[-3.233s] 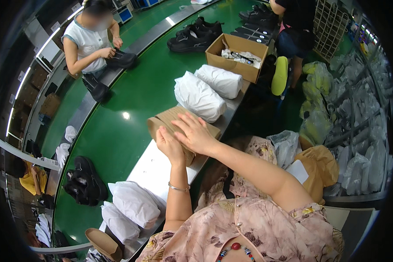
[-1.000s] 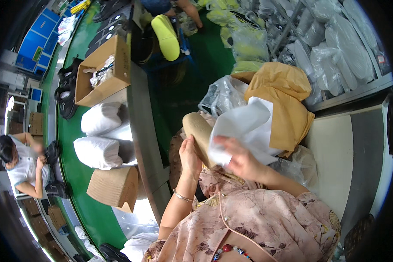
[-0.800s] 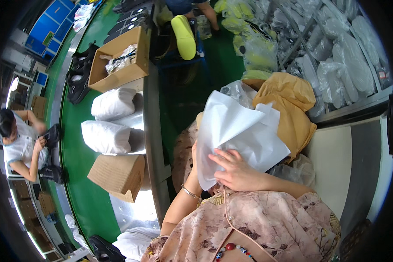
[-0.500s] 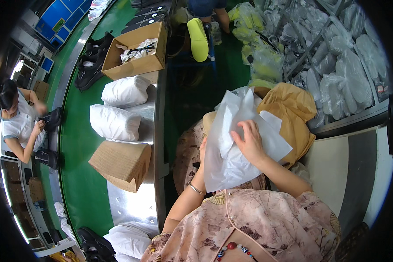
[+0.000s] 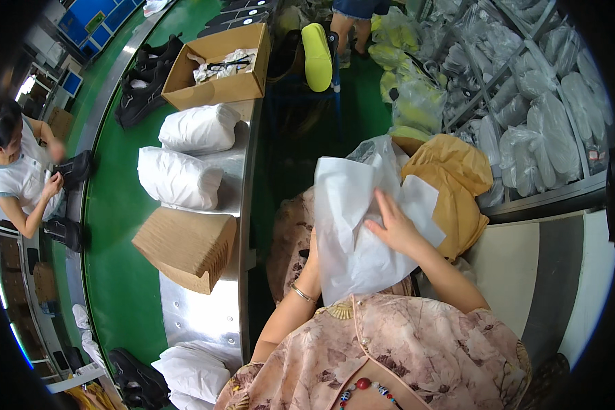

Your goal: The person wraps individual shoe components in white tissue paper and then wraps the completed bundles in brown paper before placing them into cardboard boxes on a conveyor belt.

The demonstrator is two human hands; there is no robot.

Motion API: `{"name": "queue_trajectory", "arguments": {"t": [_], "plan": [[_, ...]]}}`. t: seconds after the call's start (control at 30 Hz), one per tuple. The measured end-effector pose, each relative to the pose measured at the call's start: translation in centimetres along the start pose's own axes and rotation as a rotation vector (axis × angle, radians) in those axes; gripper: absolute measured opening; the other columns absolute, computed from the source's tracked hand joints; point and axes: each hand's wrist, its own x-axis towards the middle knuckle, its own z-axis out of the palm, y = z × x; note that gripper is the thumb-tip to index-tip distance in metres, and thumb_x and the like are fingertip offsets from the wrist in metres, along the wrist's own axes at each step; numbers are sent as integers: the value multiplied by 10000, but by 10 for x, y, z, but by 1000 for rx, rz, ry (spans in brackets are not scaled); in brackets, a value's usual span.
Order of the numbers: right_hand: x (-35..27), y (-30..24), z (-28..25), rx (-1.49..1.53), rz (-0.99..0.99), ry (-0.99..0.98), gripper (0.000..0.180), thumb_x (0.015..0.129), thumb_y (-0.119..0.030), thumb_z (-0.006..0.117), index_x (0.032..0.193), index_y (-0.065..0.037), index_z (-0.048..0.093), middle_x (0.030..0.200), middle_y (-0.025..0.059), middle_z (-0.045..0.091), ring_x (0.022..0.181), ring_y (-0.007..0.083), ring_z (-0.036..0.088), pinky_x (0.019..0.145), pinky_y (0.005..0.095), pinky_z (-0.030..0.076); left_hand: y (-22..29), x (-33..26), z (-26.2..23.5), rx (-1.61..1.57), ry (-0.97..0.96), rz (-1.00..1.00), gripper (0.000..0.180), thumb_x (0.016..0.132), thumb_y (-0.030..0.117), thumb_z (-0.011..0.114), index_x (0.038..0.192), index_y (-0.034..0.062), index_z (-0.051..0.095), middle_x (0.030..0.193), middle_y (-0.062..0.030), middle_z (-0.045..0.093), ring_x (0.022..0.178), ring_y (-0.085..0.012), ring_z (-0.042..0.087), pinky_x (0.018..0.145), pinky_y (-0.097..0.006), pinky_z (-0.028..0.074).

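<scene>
One white paper sheet (image 5: 352,232) standing upright over the lap, long axis running up-down, right hand (image 5: 393,229) pressing flat on it, left hand (image 5: 312,254) gripping behind, steel bench (image 5: 215,314) lying leftward carrying a cardboard piece (image 5: 184,247).

So there's this long shiny metal bench (image 5: 205,318) running beside a green conveyor belt (image 5: 119,225). On the steel, from the far end: an open cardboard box (image 5: 219,65) with some white stuffing and dark bits inside, then two fat white wrapped bundles (image 5: 198,128) (image 5: 178,178) lying one after the other, then a closed brown cardboard box (image 5: 184,247) sitting tilted, one corner hanging over the belt side. At the near end there's a heap of more white wrapping (image 5: 195,372). On the green belt itself, black shoes (image 5: 143,82) sit up near the open box and another black pair (image 5: 137,379) down at the near end.
</scene>
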Motion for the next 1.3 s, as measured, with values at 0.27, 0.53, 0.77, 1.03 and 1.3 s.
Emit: {"name": "queue_trajectory", "arguments": {"t": [0.27, 0.53, 0.77, 1.03, 1.3], "plan": [[-8, -20, 7, -116, 83, -188, 692, 812, -457, 559, 1333, -58, 339, 1034, 235, 515, 901, 415, 553, 792, 460, 453, 29, 6, 4, 52, 105, 69, 706, 864, 548, 472, 1310, 12, 358, 1224, -114, 507, 1033, -246, 544, 901, -343, 444], [-13, -15, 10, 81, 151, -42, 651, 786, -247, 656, 1307, -7, 349, 1105, 266, 524, 970, 414, 547, 811, 411, 458, 2, 39, -4, 306, 193, 119, 437, 905, 210, 553, 1205, -75, 415, 1111, -120, 551, 1003, -169, 535, 849, -291, 445], [-42, -19, -46, 138, 35, -48, 524, 814, -136, 607, 1273, -1, 393, 1128, 260, 529, 980, 408, 545, 825, 393, 450, 2, 45, -9, 347, 428, 87, 360, 949, 315, 446, 1090, -10, 506, 1010, -46, 554, 927, -112, 469, 851, -257, 385], [-17, -39, -76, -383, -114, 61, 589, 844, -357, 555, 1327, -80, 360, 1267, 289, 383, 1146, 415, 423, 869, 445, 428, -11, 42, -8, 358, 318, 150, 396, 951, 347, 427, 1173, 21, 465, 1118, -57, 517, 1018, -142, 454, 923, -278, 351], [24, -15, 20, -249, -85, -268, 615, 854, -412, 516, 1375, -160, 307, 1395, 288, 232, 1273, 437, 285, 908, 580, 351, -3, 26, 15, 230, 171, -25, 637, 912, 440, 471, 1357, 24, 286, 1363, -118, 333, 1244, -215, 318, 1022, -337, 286]]}}
